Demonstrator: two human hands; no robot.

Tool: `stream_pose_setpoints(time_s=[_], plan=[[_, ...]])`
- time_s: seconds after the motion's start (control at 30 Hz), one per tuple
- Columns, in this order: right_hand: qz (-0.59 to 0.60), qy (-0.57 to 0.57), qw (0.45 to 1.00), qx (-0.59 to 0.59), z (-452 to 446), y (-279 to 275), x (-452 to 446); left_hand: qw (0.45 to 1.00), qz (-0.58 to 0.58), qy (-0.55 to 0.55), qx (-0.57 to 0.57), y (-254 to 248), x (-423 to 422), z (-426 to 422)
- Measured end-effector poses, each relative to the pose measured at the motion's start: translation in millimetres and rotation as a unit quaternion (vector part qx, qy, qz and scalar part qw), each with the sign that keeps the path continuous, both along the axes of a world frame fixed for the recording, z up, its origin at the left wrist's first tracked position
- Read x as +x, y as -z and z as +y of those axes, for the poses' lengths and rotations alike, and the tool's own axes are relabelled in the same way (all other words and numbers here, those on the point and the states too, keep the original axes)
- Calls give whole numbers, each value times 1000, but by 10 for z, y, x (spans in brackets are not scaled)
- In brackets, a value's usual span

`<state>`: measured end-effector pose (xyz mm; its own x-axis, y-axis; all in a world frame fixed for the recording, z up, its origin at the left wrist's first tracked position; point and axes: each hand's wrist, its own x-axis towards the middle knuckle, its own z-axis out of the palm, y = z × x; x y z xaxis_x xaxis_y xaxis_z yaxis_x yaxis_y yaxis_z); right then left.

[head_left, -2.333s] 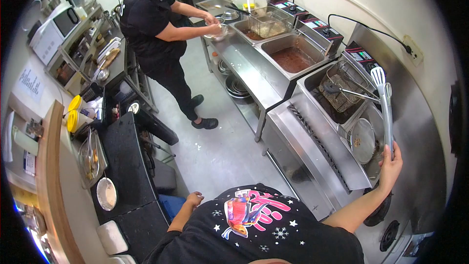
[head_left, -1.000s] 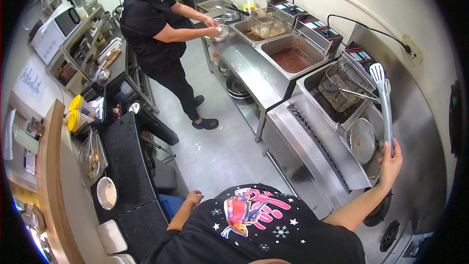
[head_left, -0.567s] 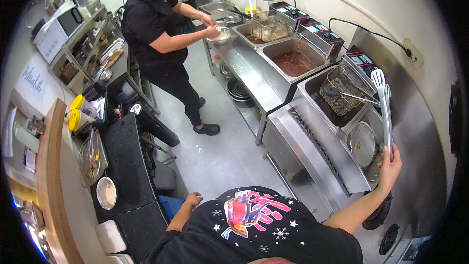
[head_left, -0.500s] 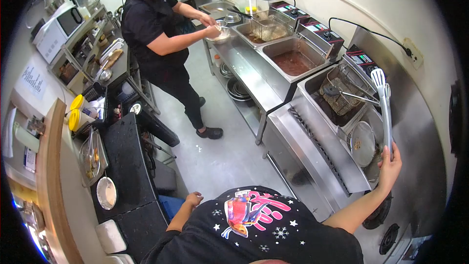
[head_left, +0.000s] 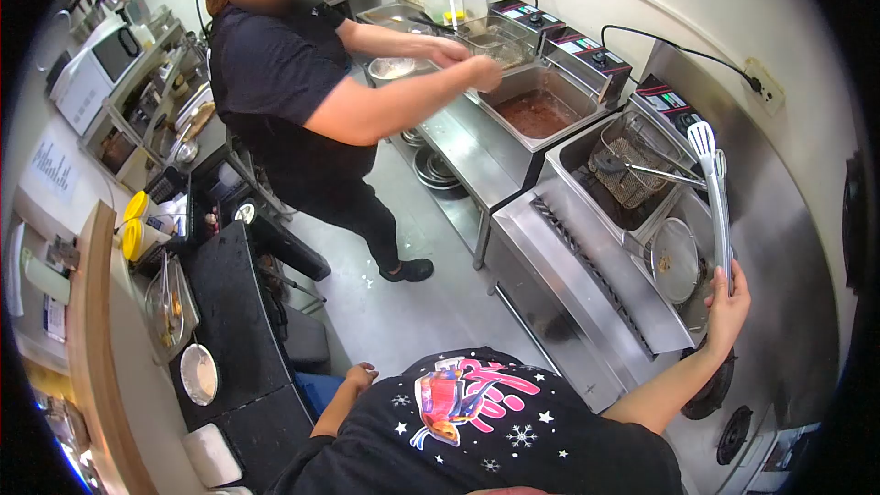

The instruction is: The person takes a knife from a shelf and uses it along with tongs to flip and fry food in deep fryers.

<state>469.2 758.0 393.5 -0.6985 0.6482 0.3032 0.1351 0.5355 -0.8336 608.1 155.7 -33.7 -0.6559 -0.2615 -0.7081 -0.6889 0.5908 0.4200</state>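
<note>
My right hand [head_left: 729, 312] is closed around the lower end of metal tongs [head_left: 714, 197], held upright with the slotted heads at the top. The tongs stand in front of the steel backsplash, beside a round strainer [head_left: 676, 261] with a few brown crumbs in it. My left hand [head_left: 360, 376] hangs near my side by the black counter, its fingers loosely curled, with nothing visible in it. To the right of the co-worker lies a fryer with a wire basket [head_left: 632, 165], its handle pointing toward the tongs.
A co-worker [head_left: 293, 82] stands ahead, both hands stretched over the fryer [head_left: 541, 115] of reddish-brown liquid. At the left, the black counter [head_left: 238, 312] bears a white-coated bowl [head_left: 199, 374] and a glass tray [head_left: 170, 307]. Gas burners [head_left: 733, 433] lie at the lower right.
The co-worker has stepped closer and moved both hands from the bowl to above the fryers. The view has shifted slightly. My right hand still holds the tongs upright; my left stays low.
</note>
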Motion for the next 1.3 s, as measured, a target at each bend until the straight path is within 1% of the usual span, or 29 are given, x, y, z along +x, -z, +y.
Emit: stream_pose_setpoints(time_s=[0.03, 0.07, 0.13, 0.17, 0.27, 0.37, 0.43, 0.53, 0.67, 0.73, 0.87, 0.93, 1.03, 1.07, 1.23, 1.3], plan=[[1, 2, 1000, 8, 5, 3, 4, 1000, 8, -5, 25, 332, 44, -141], [3, 4, 1000, 17, 8, 2, 1, 999, 16, -11, 51, 309, 0, -139], [5, -2, 1000, 15, 24, 7, 6, 999, -11, -17, 38, 267, -24, -109], [5, -5, 1000, 14, 30, 9, 8, 999, -25, -20, 31, 119, -59, -48], [8, 4, 1000, 6, 2, 7, 20, 999, -17, 20, -20, -158, -148, 57], [4, 15, 1000, 1, 11, 12, 29, 999, -28, -43, 20, -394, -204, 179], [8, 9, 1000, -3, 26, 13, 31, 999, -16, -36, 16, -93, -182, 64], [5, 4, 1000, -5, 29, 1, 43, 999, -9, -36, 19, 29, -159, 14], [-2, 19, 1000, 5, 11, -10, 54, 999, -16, -32, 6, -32, -150, 36], [-4, 21, 1000, 5, 9, -20, 64, 999, -14, -35, 19, -62, -163, 34], [-3, 19, 1000, -4, 49, 6, 95, 998, -2, -48, 36, 179, -83, -51], [-1, 15, 1000, -5, 24, -18, 106, 999, 6, -27, 25, 356, -48, -114], [1, 5, 1000, 1, 19, -23, 124, 1000, -8, -22, 19, 256, -7, -59], [2, 2, 1000, 3, 19, -20, 130, 999, -17, -24, 18, 155, -3, -20], [-4, 3, 1000, 9, -7, -22, 148, 999, -13, 24, -24, -99, 63, 54], [-5, 3, 1000, 12, -23, -26, 155, 999, -13, 27, -24, -52, 102, 42]])
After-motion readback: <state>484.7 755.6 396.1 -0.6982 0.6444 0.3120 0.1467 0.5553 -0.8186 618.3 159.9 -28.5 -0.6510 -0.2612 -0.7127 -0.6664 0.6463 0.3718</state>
